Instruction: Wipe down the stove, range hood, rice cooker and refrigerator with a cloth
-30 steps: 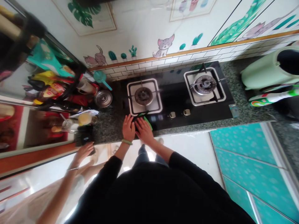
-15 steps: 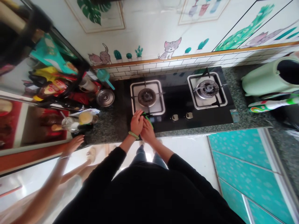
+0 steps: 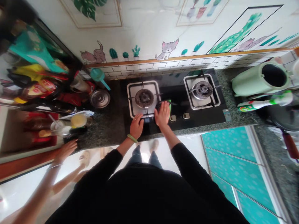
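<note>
My right hand (image 3: 163, 114) lies over a green and black cloth (image 3: 169, 107), pressing it to the black glass gas stove (image 3: 170, 90) just right of the left burner (image 3: 144, 98). Most of the cloth is hidden under the palm and fingers. My left hand (image 3: 136, 126), with a pale green bangle at the wrist, rests at the front left of the stove. Its fingers are loosely extended near the burner tray's front edge and hold nothing. Two metal knobs (image 3: 179, 117) sit right of my right hand.
A co-worker's hand (image 3: 67, 149) rests by the counter's left end. Bottles and jars (image 3: 67, 124) crowd that side, beside a metal lid (image 3: 100, 98) and a teal ladle (image 3: 99, 77). On the right are a pale green container (image 3: 252, 79), a spray bottle (image 3: 254, 105) and a dark pan (image 3: 285, 116).
My hands, together half a second ago, have come apart. The right has slid the cloth right and away from me, past the left burner; the left has stayed near the stove's front left.
</note>
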The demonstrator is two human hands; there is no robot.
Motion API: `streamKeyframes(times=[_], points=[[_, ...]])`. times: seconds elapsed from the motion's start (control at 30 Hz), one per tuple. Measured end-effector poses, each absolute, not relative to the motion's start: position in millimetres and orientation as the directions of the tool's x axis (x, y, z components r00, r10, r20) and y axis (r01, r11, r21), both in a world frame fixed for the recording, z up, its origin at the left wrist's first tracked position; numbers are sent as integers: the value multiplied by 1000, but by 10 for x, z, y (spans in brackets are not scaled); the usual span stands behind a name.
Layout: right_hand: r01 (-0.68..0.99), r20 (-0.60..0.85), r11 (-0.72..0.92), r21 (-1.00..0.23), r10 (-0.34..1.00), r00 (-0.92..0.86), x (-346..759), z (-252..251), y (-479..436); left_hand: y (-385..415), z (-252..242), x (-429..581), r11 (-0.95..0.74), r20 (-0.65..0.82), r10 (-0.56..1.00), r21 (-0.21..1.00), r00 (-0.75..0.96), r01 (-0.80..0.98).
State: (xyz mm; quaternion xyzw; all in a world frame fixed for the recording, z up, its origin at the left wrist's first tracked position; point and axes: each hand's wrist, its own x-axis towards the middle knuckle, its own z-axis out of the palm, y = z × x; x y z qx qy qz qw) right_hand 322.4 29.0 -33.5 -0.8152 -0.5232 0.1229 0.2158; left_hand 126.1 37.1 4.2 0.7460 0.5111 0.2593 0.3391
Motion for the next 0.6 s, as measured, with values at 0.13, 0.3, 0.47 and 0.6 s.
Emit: streamKeyframes(times=[0.13,0.3,0.47,0.6], points=[[827,43,-308,-471,928,370,3081,-305,-193,465,98,1380,-280,54,922,776,382,565],[827,23,-314,-466,930,366,2920,-384,-590,573,51,1510,-183,-8,943,822,333,539],[775,1,-396,-492,890,455,3368,-398,326,735,-45,1646,-104,-93,938,843,334,528],[796,-20,-380,-471,907,421,3377,-385,289,799,-41,1686,-100,-102,939,834,329,543]])
